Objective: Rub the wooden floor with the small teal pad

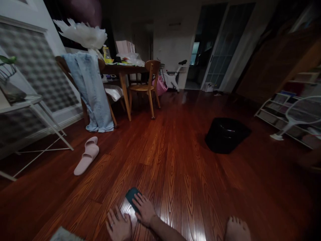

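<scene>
On the wooden floor in front of me lies a flat, dark teal, roughly rectangular thing; its kind is hard to make out in the dim light. My right hand rests palm down on its right side, fingers stretched out over it. Just to the left, my left hand is low over the floor with its fingers spread and nothing in it. A ring-like band shows on one of its fingers. I cannot tell whether the left palm touches the floor.
A pink slipper lies at left, near a white folding stand. Jeans hang over a chair by the dining table. At right stand a black bin-like container and a white fan. A greyish cloth and my bare foot show below.
</scene>
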